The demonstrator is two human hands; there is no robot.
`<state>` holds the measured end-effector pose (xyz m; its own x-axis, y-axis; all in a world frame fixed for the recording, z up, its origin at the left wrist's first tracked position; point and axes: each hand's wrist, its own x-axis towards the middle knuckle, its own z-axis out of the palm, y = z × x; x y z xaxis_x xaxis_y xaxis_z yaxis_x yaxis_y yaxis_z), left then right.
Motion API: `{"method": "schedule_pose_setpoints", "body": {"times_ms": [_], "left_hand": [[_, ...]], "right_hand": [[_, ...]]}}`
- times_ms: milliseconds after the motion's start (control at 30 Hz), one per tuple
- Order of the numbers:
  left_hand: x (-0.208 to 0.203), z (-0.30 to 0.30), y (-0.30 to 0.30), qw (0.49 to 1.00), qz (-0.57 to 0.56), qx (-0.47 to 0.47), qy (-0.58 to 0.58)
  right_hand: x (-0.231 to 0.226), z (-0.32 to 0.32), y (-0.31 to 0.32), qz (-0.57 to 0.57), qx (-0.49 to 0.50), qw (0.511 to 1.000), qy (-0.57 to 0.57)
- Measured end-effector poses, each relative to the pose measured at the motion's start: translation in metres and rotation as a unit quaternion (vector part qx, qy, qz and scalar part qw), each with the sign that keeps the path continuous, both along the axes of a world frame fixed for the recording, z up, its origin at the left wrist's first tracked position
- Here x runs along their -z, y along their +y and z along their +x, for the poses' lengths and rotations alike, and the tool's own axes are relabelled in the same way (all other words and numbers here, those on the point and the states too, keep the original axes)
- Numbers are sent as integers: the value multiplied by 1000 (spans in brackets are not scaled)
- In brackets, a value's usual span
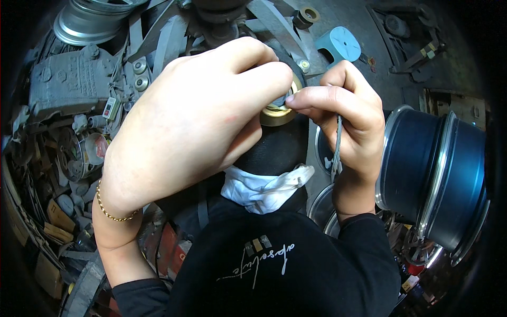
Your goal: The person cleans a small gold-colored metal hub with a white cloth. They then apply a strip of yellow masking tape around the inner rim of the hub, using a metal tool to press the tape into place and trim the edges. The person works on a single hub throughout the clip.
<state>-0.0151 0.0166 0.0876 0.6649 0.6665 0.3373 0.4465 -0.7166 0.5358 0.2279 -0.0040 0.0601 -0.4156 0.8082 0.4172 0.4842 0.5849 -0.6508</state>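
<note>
My left hand, closed and seen from its back, grips a yellowish roll that looks like tape. Its fingertips are partly hidden behind the hand. From the right, my right hand brings a pinched thumb and forefinger to the roll's inner rim; what lies between those fingertips is too small to make out. A thin, twisted grey strip hangs down out of the curled fingers of that same hand. Below both hands a crumpled white cloth rests on my dark-clothed lap.
Large blue wheel rims stand close on my right. A silver rim and a grey metal casing lie at the far left. Beyond my hands are a light-blue stool and a dark tape roll. Metal parts clutter the left.
</note>
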Motion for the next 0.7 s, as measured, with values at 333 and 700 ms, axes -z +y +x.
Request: {"method": "schedule_pose_setpoints", "body": {"times_ms": [333, 700], "left_hand": [[1, 0, 2, 1000, 2, 4, 0], [3, 0, 3, 1000, 1, 9, 5]], "right_hand": [[-1, 3, 2, 1, -15, 1000, -11], [-2, 2, 0, -3, -7, 1000, -16]]}}
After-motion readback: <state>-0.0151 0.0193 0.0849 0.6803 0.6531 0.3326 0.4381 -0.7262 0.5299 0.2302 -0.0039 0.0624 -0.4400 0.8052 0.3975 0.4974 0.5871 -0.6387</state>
